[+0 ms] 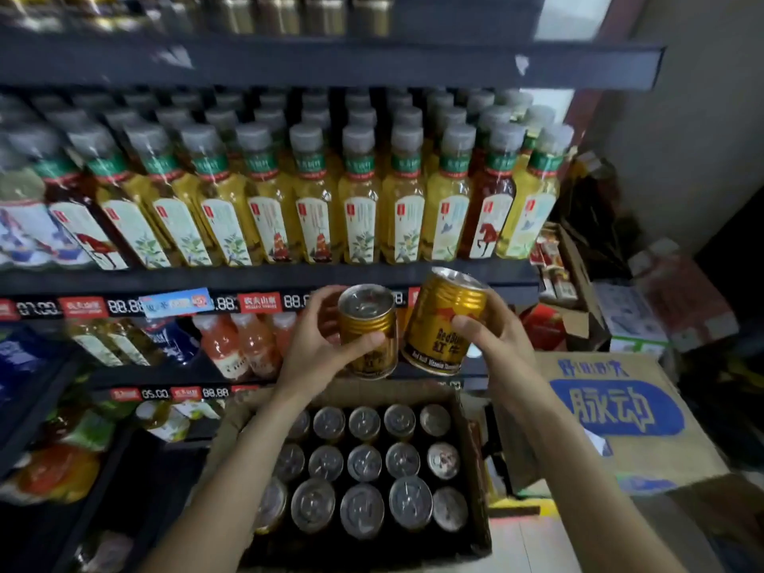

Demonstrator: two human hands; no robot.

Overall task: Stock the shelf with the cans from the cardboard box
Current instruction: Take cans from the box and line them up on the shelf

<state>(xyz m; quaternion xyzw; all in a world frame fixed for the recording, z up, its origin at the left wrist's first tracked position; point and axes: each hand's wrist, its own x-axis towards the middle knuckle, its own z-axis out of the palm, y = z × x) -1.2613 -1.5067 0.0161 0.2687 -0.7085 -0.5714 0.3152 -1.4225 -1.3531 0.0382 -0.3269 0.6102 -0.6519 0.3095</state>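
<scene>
Each hand grips one gold can above the open cardboard box: the left hand wraps an upright can, the right hand a tilted can (nearly touching). Straighten the tilted one, then set both on the shelf gently.

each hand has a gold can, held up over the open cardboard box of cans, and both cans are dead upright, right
Not quite. In the head view the left hand holds its gold can roughly upright, but the can in the right hand is tilted, top leaning right. The rest is right: both cans are above the open cardboard box of cans.
</scene>
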